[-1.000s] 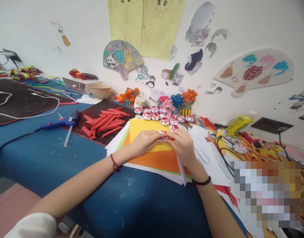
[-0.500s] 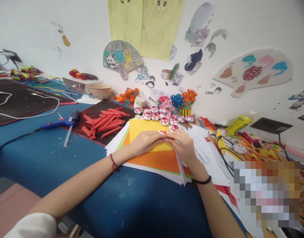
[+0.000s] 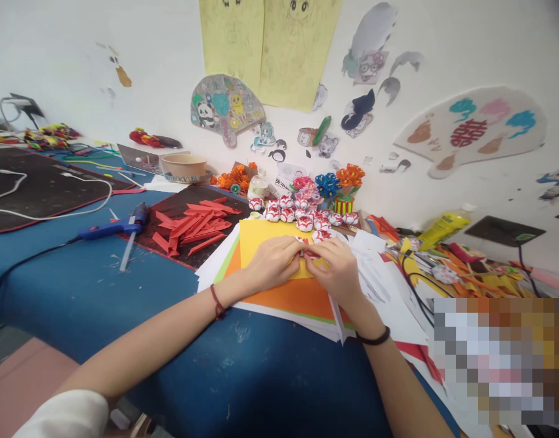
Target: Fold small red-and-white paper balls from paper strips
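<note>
My left hand and my right hand meet over the yellow paper, fingertips pinched together. Between them is a small red-and-white folded paper flower, mostly covered by the fingers. Just beyond, several finished-looking flowers of the same red and white, such as one round bloom, stand in a cluster. Beneath the yellow sheet lies orange paper on a stack of green and white sheets. To the left, folded red paper strips are heaped on a dark mat.
A blue glue gun with its cord lies left on the blue tabletop. A round bowl and a potted orange flower bunch stand by the wall. Paper scraps, a yellow bottle and a black cable crowd the right side.
The fingers of both hands have curled in more around the paper flower, and the left thumb now shows bent beneath. The whole view has shifted slightly.
</note>
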`<state>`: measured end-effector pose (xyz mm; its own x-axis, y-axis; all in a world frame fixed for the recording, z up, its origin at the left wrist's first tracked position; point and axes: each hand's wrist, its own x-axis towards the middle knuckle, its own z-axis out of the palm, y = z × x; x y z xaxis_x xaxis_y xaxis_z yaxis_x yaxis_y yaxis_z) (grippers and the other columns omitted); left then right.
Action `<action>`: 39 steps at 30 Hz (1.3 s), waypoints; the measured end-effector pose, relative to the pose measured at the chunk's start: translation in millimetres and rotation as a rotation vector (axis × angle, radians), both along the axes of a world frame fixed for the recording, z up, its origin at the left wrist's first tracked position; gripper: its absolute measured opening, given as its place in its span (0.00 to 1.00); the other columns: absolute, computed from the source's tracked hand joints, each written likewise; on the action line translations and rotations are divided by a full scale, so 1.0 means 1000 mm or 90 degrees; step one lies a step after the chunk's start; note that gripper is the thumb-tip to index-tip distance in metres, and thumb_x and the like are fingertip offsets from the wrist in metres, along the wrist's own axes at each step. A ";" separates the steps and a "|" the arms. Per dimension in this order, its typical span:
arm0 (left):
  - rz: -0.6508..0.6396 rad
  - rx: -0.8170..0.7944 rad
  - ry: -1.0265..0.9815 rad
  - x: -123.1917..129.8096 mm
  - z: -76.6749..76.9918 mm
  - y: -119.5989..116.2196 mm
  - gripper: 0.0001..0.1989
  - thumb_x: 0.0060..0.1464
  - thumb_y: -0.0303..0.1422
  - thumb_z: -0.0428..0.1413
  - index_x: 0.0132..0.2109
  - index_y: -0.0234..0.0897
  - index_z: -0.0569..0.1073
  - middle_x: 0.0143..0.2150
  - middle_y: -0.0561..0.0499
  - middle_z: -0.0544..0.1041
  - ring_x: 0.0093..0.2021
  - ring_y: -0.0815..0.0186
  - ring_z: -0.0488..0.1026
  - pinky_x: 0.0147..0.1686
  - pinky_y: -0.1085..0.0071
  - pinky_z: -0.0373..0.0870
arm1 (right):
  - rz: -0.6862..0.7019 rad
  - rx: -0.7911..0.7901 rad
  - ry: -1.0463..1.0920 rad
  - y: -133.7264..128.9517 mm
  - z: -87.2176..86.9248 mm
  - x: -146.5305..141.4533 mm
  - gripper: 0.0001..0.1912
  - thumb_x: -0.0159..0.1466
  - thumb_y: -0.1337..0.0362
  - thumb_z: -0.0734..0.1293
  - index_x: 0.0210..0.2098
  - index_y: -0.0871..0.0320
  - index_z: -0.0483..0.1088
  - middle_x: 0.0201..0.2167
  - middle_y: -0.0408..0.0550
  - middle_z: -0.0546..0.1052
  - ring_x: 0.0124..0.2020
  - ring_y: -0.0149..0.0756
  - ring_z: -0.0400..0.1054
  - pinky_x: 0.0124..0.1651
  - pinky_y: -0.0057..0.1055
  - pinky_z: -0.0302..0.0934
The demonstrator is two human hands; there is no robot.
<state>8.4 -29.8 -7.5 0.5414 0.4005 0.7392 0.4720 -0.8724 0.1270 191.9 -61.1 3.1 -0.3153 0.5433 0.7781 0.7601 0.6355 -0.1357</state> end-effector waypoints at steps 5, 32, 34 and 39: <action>0.049 0.076 0.009 0.006 -0.002 0.002 0.10 0.64 0.30 0.46 0.41 0.34 0.72 0.32 0.49 0.74 0.34 0.65 0.67 0.34 0.69 0.61 | -0.095 0.057 0.045 -0.004 -0.007 -0.014 0.03 0.61 0.69 0.67 0.32 0.56 0.73 0.28 0.45 0.77 0.34 0.39 0.67 0.40 0.37 0.59; 0.054 0.232 0.126 -0.013 0.000 0.007 0.10 0.66 0.30 0.48 0.37 0.35 0.72 0.32 0.50 0.73 0.34 0.66 0.64 0.35 0.66 0.54 | -0.012 -0.122 0.107 -0.001 -0.014 -0.010 0.04 0.60 0.70 0.66 0.33 0.57 0.73 0.29 0.45 0.75 0.30 0.34 0.67 0.35 0.30 0.61; 0.027 0.239 0.142 -0.016 0.002 0.009 0.10 0.66 0.29 0.48 0.36 0.35 0.72 0.32 0.50 0.74 0.34 0.66 0.63 0.35 0.66 0.54 | 0.014 -0.138 0.101 0.000 -0.013 -0.008 0.04 0.61 0.69 0.66 0.30 0.58 0.72 0.26 0.44 0.75 0.27 0.33 0.66 0.33 0.30 0.60; -0.025 0.227 0.202 -0.022 0.009 0.011 0.10 0.65 0.29 0.48 0.36 0.36 0.71 0.32 0.51 0.74 0.34 0.67 0.63 0.36 0.65 0.53 | 0.074 -0.151 0.060 0.000 -0.012 -0.002 0.06 0.61 0.71 0.66 0.29 0.58 0.73 0.25 0.45 0.74 0.26 0.32 0.66 0.31 0.28 0.58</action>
